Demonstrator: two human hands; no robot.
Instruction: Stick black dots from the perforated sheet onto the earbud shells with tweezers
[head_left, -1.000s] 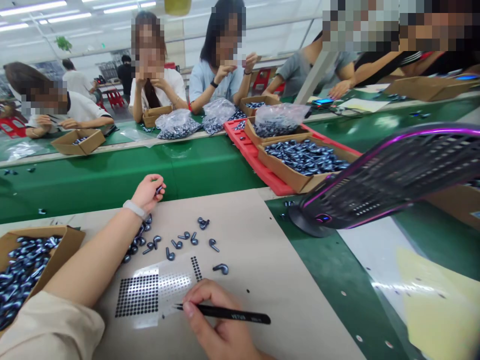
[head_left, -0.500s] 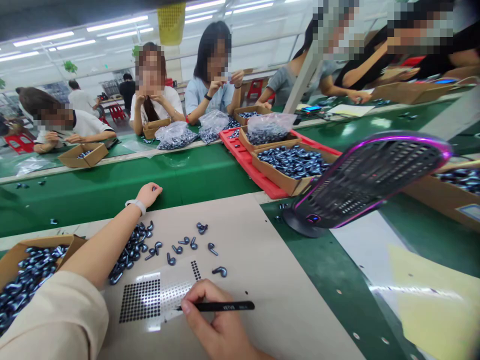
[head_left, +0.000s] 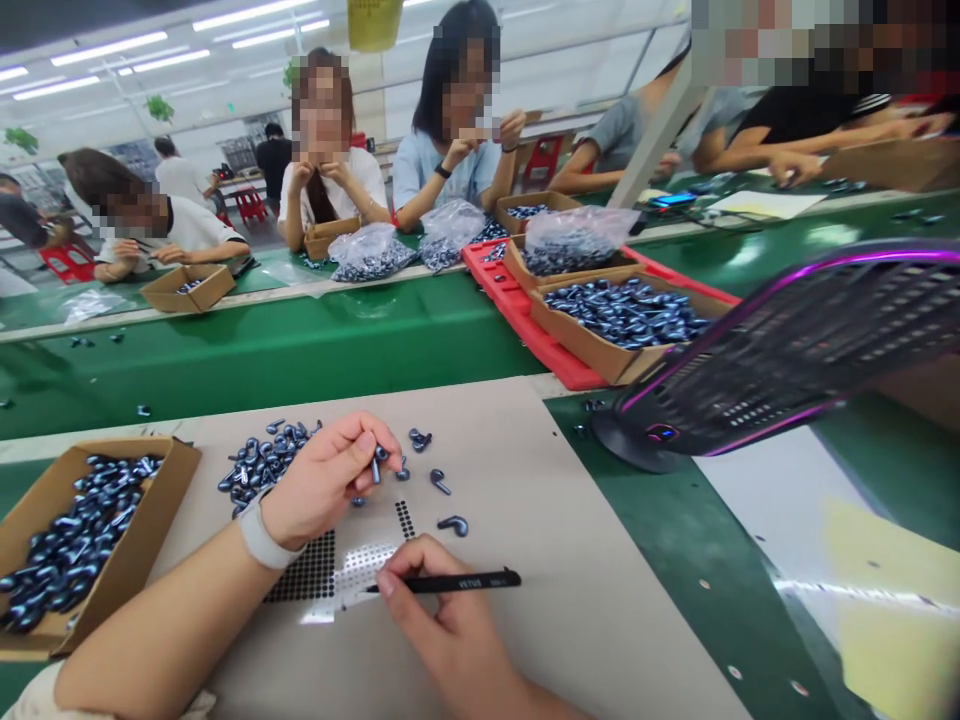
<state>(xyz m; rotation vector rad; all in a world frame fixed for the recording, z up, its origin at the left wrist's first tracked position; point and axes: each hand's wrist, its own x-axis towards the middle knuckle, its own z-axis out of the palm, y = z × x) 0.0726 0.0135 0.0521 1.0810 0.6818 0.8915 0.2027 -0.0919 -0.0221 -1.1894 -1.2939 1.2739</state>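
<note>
My left hand (head_left: 330, 475), with a pale band at the wrist, pinches a dark blue earbud (head_left: 378, 465) above the grey-brown board (head_left: 600, 600). Black tweezers (head_left: 472, 581) are in the closed fingers of my right hand (head_left: 442, 600), their tips at the clear edge of a sticker sheet (head_left: 352, 570). That sheet carries rows of small black dots, partly covered by my left arm and wrist. A heap of earbuds (head_left: 262, 465) lies behind my left hand. Several single earbuds, such as one at the right (head_left: 453, 524), are scattered beyond the sheet.
A cardboard box of earbuds (head_left: 169, 520) stands at my left. Across the green belt (head_left: 337, 350), a red tray (head_left: 559, 368) bears more filled boxes. A black fan with purple trim (head_left: 750, 380) stands at the right. Several co-workers sit opposite.
My left hand has come back from over the green belt to above the board, with the earbud now plainly visible in its fingers. My right hand keeps hold of the tweezers near the sheet.
</note>
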